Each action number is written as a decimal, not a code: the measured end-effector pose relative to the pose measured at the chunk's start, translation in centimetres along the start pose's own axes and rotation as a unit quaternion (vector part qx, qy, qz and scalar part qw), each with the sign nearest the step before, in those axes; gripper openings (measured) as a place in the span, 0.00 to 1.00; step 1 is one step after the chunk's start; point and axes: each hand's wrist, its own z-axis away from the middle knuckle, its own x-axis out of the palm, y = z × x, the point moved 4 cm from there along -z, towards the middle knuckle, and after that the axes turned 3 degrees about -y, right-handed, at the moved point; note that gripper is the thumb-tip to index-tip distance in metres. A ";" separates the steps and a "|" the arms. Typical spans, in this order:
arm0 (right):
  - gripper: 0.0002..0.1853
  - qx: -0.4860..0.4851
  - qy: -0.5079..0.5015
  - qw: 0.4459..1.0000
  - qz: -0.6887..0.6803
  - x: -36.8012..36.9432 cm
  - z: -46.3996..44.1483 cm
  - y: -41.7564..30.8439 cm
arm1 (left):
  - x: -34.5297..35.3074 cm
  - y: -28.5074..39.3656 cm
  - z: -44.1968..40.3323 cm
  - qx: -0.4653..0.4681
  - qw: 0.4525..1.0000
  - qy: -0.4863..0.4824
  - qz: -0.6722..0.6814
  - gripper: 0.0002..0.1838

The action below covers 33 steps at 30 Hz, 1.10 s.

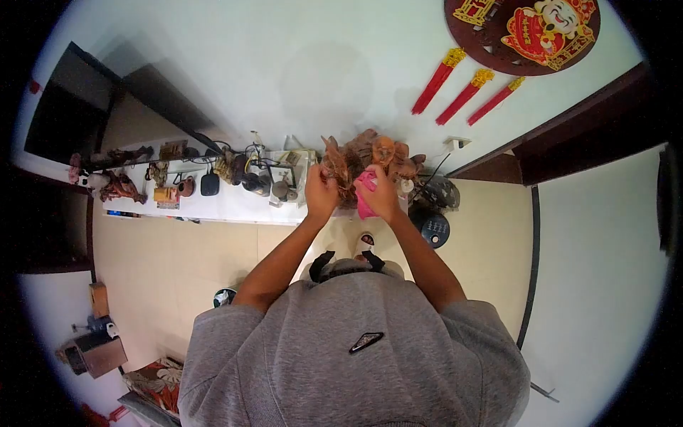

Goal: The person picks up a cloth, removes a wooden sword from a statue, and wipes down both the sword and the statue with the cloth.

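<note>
A reddish-brown wood carving (385,151) with many knobbly, branching parts stands at the right end of the white cabinet, against the wall. At its left side my left hand (321,193) has its fingers curled round a projecting part. My right hand (383,196) grips a bunched pink cloth (366,203) and holds it against the front of the carving. The fingertips of both hands are partly hidden by the carving and the cloth.
Along the white cabinet (270,213) stand a black television (153,107), small ornaments, cables and a clear tray (284,178). A dark round bin (432,228) sits on the floor at right. A round red-tasselled decoration (526,32) hangs on the wall.
</note>
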 end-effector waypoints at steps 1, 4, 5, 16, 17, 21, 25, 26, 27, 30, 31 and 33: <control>0.23 0.003 0.025 1.000 -0.010 -0.6 0.1 -0.3 | -0.2 0.7 0.2 0.008 1.000 0.013 -0.008 0.21; 0.22 -0.040 0.127 0.991 -0.004 -2.4 0.5 -0.4 | -0.3 4.6 0.5 0.083 0.994 0.053 -0.055 0.26; 0.22 -0.035 0.129 0.991 -0.013 -2.9 0.5 -0.3 | -0.1 5.8 0.5 0.117 0.988 0.068 -0.075 0.29; 0.19 -0.078 0.179 0.980 -0.027 -5.5 0.2 1.4 | 2.3 3.2 -0.1 0.071 0.997 0.024 -0.017 0.29; 0.19 -0.066 0.187 0.980 -0.032 -5.8 -0.1 1.8 | 2.3 2.9 0.1 0.081 0.994 0.058 -0.040 0.27; 0.18 -0.056 0.228 0.969 -0.076 -7.4 -1.8 2.9 | 1.2 7.2 1.7 0.050 0.992 0.111 -0.035 0.17; 0.16 -0.087 0.228 0.961 -0.133 -9.9 -3.9 -0.6 | 1.7 8.5 2.7 0.121 0.983 0.105 -0.093 0.15; 0.16 -0.093 0.195 0.967 -0.133 -9.9 -4.8 -1.0 | 2.1 8.6 3.0 0.145 0.979 0.090 -0.111 0.14; 0.15 -0.098 0.163 0.973 -0.133 -9.9 -5.7 -1.3 | 2.5 9.1 3.3 0.159 0.980 0.059 -0.106 0.14; 0.14 -0.090 0.075 0.992 -0.049 -8.4 -6.9 -1.5 | 4.5 10.2 3.9 0.188 0.979 -0.021 -0.069 0.13; 0.14 -0.083 0.048 0.995 -0.007 -7.8 -7.1 -1.6 | 5.0 10.2 3.7 0.174 0.982 -0.026 -0.072 0.14; 0.17 -0.151 0.065 0.984 0.067 -7.6 -6.4 -1.8 | 6.0 10.2 2.8 0.147 0.986 -0.036 -0.075 0.16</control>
